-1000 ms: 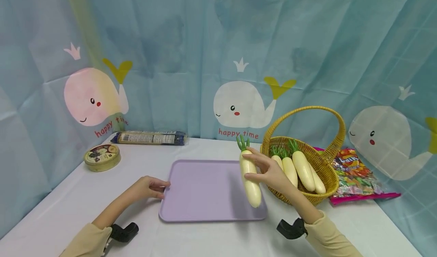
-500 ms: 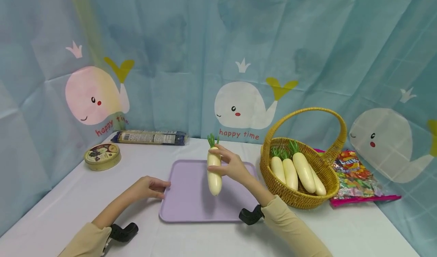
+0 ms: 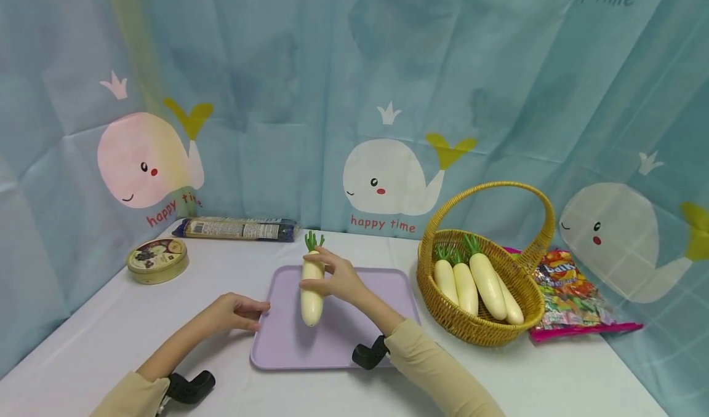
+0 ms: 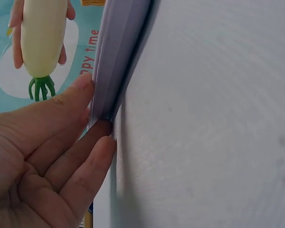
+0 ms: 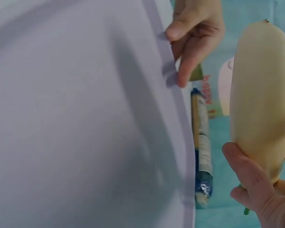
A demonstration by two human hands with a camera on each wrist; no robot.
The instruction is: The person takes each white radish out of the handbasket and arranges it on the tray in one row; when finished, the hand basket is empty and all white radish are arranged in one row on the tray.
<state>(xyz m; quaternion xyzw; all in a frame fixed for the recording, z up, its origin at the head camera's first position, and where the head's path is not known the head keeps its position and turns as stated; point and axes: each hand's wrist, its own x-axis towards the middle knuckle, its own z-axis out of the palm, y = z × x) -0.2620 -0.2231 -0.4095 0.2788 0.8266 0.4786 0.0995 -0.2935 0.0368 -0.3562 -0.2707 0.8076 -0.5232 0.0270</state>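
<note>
My right hand [image 3: 339, 280] grips a white radish [image 3: 312, 306] with a green leafy top. The radish is held above the left part of a lavender tray [image 3: 354, 343], leaves toward the back; in the right wrist view its shadow falls on the tray. My left hand [image 3: 235, 312] is at the tray's left rim; in the left wrist view the thumb lies on the rim [image 4: 115, 52] and the fingertips sit against its outer side. A wicker basket [image 3: 471, 329] with a tall handle stands to the right, with several white radishes [image 3: 487, 285] lying in it.
A round tin [image 3: 157, 262] stands at the left of the white table [image 3: 183, 306]. Behind it lies a long clear-and-blue package [image 3: 238, 228]. A colourful candy bag [image 3: 576, 300] lies right of the basket. A blue whale-print curtain [image 3: 277, 165] hangs behind.
My right hand has carried the radish left, from beside the basket across to the tray's left part. The left hand stays at the tray's left rim.
</note>
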